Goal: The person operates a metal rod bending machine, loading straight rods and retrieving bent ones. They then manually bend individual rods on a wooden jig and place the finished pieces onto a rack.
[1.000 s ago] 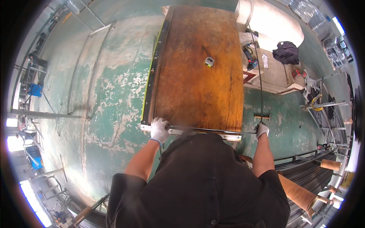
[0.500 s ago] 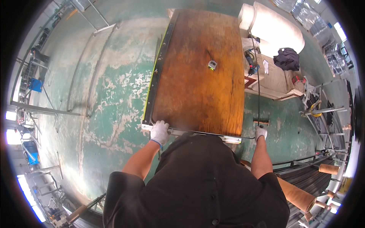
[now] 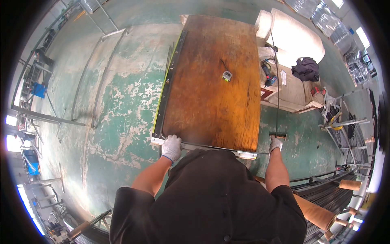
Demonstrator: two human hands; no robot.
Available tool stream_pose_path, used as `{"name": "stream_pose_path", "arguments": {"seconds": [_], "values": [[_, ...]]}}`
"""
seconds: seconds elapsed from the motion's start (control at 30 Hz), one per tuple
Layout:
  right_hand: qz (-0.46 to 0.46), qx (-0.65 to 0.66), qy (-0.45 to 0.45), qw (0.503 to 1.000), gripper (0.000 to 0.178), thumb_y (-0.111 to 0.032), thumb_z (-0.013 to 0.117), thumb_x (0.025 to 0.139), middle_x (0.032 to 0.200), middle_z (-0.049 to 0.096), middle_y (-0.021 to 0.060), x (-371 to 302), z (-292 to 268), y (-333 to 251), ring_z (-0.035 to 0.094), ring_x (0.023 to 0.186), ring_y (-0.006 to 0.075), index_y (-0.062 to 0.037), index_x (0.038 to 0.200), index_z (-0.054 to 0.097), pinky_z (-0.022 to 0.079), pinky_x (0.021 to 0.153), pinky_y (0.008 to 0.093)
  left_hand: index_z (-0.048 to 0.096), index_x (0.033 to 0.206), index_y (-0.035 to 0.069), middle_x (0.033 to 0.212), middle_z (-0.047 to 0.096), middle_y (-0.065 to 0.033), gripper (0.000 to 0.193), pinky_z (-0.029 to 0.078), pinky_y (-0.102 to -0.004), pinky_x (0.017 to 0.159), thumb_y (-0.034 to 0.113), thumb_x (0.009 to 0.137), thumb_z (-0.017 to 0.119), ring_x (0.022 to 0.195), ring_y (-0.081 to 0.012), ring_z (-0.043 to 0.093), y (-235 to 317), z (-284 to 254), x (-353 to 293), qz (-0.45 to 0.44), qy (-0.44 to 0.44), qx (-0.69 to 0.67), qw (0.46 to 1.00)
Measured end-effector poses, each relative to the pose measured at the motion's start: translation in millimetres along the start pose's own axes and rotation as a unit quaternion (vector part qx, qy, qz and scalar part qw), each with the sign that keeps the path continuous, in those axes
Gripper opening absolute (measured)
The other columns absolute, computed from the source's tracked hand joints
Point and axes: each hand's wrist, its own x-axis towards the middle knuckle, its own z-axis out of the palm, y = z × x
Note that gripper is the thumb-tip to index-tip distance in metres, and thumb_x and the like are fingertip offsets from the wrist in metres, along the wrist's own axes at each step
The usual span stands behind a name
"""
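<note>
A thin dark rod frame lies along the near edge of a worn wooden tabletop, and its right side rises past the table's right edge. My left hand, in a white knit glove, has its fingers curled over the frame near the table's near-left corner. Off the right edge, over the floor, my right hand, also gloved, is closed around the frame near its near-right corner. A black strip with bolts borders the table's left edge. On the wood rests a tape measure.
Right of the table stands a padded bench bearing a blue power drill, dark cloth and a large white roll. Metal racks line the far right. A cardboard tube and dark rods lie near right.
My right hand has shifted slightly left, toward the table, with the frame's right side moving too. My left hand stays at the near-left corner. The whole view has tilted a little.
</note>
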Motion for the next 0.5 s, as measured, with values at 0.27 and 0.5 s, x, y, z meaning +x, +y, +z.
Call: {"name": "stream_pose_path", "arguments": {"seconds": [0.27, 0.5], "values": [[-0.012, 0.003, 0.01, 1.0, 0.04, -0.022, 0.076, 0.086, 0.111, 0.074, 0.0112, -15, 4, 0, 0.065, 0.097, 0.024, -0.0008, 0.119, 0.073, 0.051, 0.088, 0.0408, 0.071, 0.102, 0.008, 0.108, 0.065, -0.0149, 0.022, 0.053, -0.0435, 0.098, 0.021, 0.084, 0.072, 0.111, -0.0335, 0.062, 1, -5, -1, -0.002, -0.001, 0.004, 1.0], [-0.021, 0.009, 0.013, 1.0, 0.044, -0.023, 0.077, 0.087, 0.118, 0.074, 0.0141, 3, 1, 9, 0.067, 0.105, 0.0265, 0.0002, 0.123, 0.072, 0.051, 0.094, 0.0421, 0.072, 0.1, 0.008, 0.108, 0.066, -0.0154, 0.02, 0.054, -0.0442, 0.096, 0.02, 0.085, 0.07, 0.11, -0.0336, 0.063, 2, -10, 3, 0.007, 0.002, -0.006, 1.0]]}}
